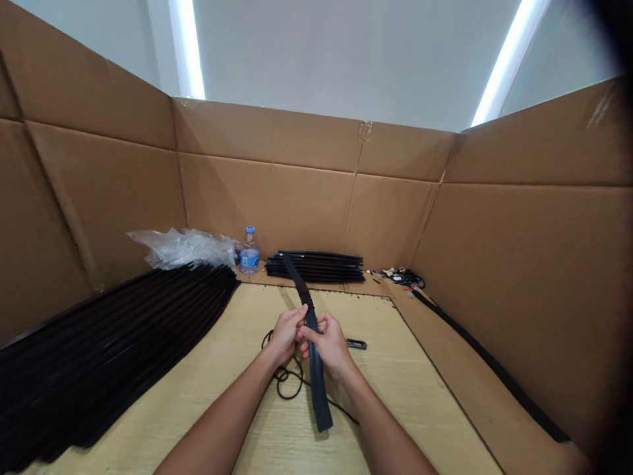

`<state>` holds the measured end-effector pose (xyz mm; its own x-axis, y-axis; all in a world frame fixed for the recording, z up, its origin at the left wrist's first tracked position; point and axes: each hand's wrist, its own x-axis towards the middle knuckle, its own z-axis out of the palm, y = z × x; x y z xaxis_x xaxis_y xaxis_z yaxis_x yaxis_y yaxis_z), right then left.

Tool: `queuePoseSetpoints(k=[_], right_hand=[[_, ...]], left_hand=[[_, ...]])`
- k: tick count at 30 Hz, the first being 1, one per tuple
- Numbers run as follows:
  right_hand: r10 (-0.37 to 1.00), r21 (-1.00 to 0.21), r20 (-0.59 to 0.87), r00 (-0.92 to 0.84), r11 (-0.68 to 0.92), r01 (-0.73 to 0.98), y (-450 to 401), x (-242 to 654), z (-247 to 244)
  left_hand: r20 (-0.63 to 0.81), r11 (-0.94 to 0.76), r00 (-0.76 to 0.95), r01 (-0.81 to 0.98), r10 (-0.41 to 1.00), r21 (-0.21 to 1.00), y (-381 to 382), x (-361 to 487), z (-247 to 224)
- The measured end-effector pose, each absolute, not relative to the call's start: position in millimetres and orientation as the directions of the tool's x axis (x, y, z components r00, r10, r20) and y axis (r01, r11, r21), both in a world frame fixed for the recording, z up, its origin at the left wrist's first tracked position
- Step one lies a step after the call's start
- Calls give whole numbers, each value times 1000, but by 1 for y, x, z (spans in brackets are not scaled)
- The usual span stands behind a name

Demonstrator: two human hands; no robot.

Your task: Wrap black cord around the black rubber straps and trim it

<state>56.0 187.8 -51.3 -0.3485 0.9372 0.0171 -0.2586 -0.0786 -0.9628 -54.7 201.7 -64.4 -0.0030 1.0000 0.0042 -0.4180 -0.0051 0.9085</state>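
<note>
A long black strip (318, 389) is held up over the wooden board, bunched into folds near its middle. My left hand (287, 335) pinches it from the left just below the folds. From the right, my right hand (329, 340) grips the same strip, thumb across its front. Under and beside the hands, a thin black cord (289, 398) lies in loops on the board (395, 402). A small dark tool with a slotted end (357, 344) shows just right of my right hand, its other end hidden.
Many black strips (123, 336) are piled at left, with clear plastic bags (188, 249) behind. A water bottle (250, 252) and a black bundle (326, 267) stand at the back. Cords (408, 278) and a long strip (489, 363) lie right. Cardboard walls (297, 188) surround the board.
</note>
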Motion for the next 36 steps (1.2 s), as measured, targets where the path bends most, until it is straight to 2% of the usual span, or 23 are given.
queuePoseSetpoints(k=[3, 7, 22, 29, 36], right_hand=[[947, -985, 92, -308, 41, -168, 186, 54, -52], [953, -990, 132, -274, 112, -89, 187, 57, -51], [958, -992, 115, -263, 100, -73, 192, 64, -50], [971, -994, 96, -220, 83, -71, 192, 67, -43], [975, -994, 100, -198, 90, -56, 202, 70, -45]], left_hand=[[-46, 74, 84, -364, 995, 928, 200, -55, -65], [-33, 61, 93, -314, 995, 947, 200, -57, -63], [12, 11, 101, -229, 995, 973, 207, -65, -69], [25, -30, -25, -219, 999, 975, 206, -63, -62], [-23, 29, 22, -315, 999, 949, 206, -60, -58]])
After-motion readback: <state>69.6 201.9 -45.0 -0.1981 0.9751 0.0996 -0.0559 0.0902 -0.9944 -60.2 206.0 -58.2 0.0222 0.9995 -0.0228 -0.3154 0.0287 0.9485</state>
